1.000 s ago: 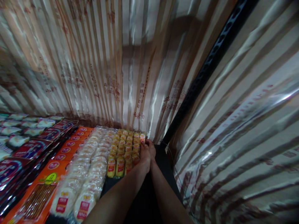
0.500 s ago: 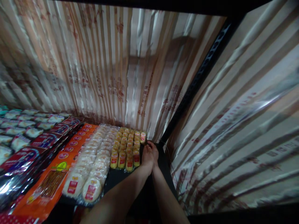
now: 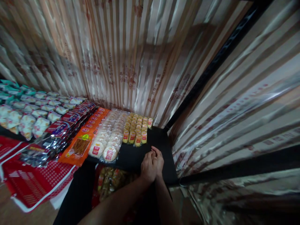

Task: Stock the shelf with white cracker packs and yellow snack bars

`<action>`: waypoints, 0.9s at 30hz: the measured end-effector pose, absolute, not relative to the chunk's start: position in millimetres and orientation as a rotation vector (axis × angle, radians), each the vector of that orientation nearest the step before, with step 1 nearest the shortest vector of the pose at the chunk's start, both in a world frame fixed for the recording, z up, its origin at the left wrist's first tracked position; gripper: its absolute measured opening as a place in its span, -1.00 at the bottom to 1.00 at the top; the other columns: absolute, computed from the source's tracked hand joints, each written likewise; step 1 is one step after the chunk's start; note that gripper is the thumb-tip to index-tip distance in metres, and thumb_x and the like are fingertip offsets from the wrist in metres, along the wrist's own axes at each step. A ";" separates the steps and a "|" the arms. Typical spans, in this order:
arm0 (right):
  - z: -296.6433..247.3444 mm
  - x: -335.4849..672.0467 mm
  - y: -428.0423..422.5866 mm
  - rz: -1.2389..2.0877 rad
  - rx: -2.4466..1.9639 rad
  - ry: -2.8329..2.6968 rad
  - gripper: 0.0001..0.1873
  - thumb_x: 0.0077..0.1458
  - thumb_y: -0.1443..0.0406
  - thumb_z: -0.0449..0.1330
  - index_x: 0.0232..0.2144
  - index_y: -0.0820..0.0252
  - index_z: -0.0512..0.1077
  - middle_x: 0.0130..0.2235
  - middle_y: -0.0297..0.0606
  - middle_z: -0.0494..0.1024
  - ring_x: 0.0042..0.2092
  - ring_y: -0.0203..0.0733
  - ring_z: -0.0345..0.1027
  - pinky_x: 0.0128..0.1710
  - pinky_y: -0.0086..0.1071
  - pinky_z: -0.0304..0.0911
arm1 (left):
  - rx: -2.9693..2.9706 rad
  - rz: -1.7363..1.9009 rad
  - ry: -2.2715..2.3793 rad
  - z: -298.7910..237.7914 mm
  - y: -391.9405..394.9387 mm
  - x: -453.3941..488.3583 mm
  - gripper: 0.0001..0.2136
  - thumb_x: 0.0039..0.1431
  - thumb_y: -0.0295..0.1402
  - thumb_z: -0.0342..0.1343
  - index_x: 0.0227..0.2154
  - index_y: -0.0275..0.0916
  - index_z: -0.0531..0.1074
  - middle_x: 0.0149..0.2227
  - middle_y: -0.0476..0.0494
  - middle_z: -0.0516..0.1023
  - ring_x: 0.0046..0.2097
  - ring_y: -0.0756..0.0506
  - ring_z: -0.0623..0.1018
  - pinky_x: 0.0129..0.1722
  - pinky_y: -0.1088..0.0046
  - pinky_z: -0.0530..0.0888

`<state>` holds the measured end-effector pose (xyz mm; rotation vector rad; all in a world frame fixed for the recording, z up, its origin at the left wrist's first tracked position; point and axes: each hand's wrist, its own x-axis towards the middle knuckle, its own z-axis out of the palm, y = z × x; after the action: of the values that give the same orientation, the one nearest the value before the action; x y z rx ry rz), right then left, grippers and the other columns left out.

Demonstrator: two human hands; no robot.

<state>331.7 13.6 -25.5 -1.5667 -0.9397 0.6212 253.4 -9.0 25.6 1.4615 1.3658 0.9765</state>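
Note:
My left hand [image 3: 147, 165] and my right hand [image 3: 159, 160] are pressed together above the bare right part of a black shelf [image 3: 159, 137]. The fingers of both are closed and curl inward; whatever lies between them, if anything, is hidden. Just beyond, to the left, rows of small yellow wrapped cakes [image 3: 135, 129] with red labels stand at the back of the shelf, apart from my hands. Below my left forearm, a red container holds yellowish packaged snacks [image 3: 111, 179], partly covered by the arm.
Left of the cakes lie white round wrapped crackers [image 3: 110, 153], an orange pretzel-stick bag [image 3: 81, 147], dark purple packets [image 3: 67, 120] and white packets [image 3: 41, 126]. A red basket [image 3: 35, 184] is at lower left. Corrugated plastic sheeting [image 3: 131, 62] and a black post [image 3: 199, 84] bound the shelf.
Both hands have drawn back from the rightmost yellow cake toward me, staying together. The view has tilted down and left, bringing the red basket and the snacks under the shelf into sight.

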 end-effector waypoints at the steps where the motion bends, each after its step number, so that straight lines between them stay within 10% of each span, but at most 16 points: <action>1: -28.0 326.6 4.0 0.568 -1.590 -0.987 -0.63 -0.15 0.21 0.05 -0.27 0.20 0.46 -0.19 -0.16 0.49 -0.16 -0.12 0.36 -0.08 -0.23 0.26 | 1.544 0.977 1.334 20.5 -16.8 245.3 -0.75 0.13 -0.41 -0.13 -0.19 -0.23 0.39 -0.11 -0.25 0.48 -0.04 -0.15 0.45 0.03 0.29 0.34; 14: -62.2 255.1 -101.7 0.591 -1.558 -1.445 -0.63 -0.04 0.38 -0.06 -0.22 0.16 0.46 -0.17 -0.18 0.54 -0.11 -0.16 0.38 -0.03 -0.26 0.25 | 2.087 0.782 1.055 -36.5 -89.8 144.4 -0.68 0.19 -0.32 -0.21 -0.07 -0.31 0.29 -0.11 -0.27 0.43 -0.04 -0.13 0.40 0.01 0.26 0.36; 27: -97.9 226.6 -25.7 0.905 -2.210 -1.870 -0.66 0.07 0.39 -0.02 -0.19 0.22 0.50 -0.07 -0.04 0.52 0.04 0.03 0.32 0.08 -0.20 0.10 | 1.384 0.314 1.596 -87.5 -61.1 115.0 -0.62 0.13 -0.47 -0.18 -0.01 -0.35 0.33 0.00 -0.39 0.44 0.02 -0.18 0.44 0.03 0.31 0.28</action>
<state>226.6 -25.7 -97.9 -2.2105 -1.8698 0.9054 115.0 -61.1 -87.5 1.3838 1.5956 0.3135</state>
